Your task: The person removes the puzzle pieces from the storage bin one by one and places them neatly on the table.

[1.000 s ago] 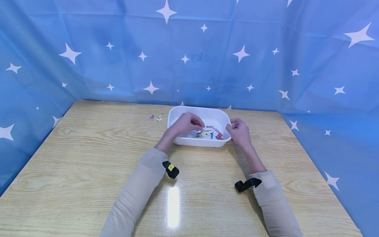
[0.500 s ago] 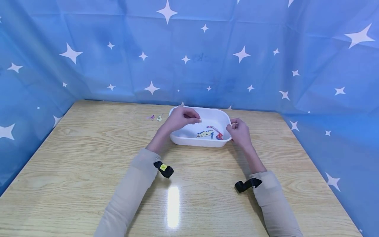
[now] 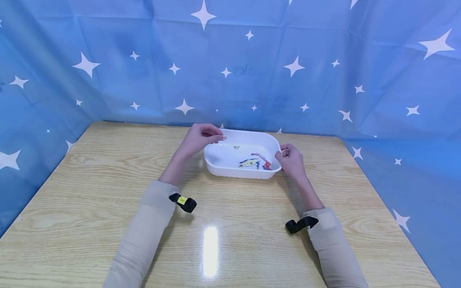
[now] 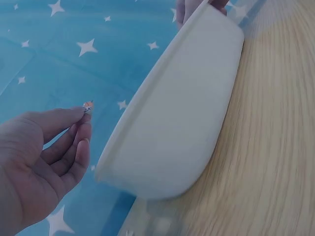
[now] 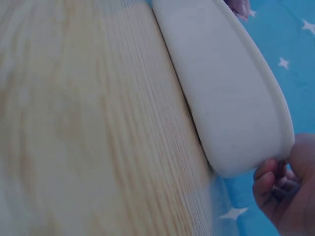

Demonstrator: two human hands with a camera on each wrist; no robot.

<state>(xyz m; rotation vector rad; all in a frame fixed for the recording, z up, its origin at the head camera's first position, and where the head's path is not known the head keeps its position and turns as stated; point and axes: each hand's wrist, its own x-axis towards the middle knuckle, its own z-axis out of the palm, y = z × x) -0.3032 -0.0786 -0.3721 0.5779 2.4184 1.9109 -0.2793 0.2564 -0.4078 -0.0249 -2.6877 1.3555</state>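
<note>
My left hand [image 3: 201, 138] is over the left rim of a white plastic basin [image 3: 245, 173]. Between its thumb and index fingertip it pinches a tiny orange-and-white piece [image 4: 88, 105], too small to name. At the basin's other end, my right hand [image 3: 292, 161] grips the rim with thumb and fingers. On the basin floor lie a flat cream piece with blue edges [image 3: 249, 162], a red piece with a thin pinkish strip [image 3: 267, 165] and a small yellowish scrap [image 3: 236, 147]. Both wrist views show the basin's outer wall, its inside hidden.
The basin stands on a wood-grain table [image 3: 108, 192] near its back edge. A blue star-patterned cloth [image 3: 252, 52] hangs behind and beside the table. Black cameras are strapped to both sleeves.
My left hand has moved left and up from inside the basin, uncovering the yellowish scrap. It now hides most of the small purple and greenish pieces on the table. The right hand stays put.
</note>
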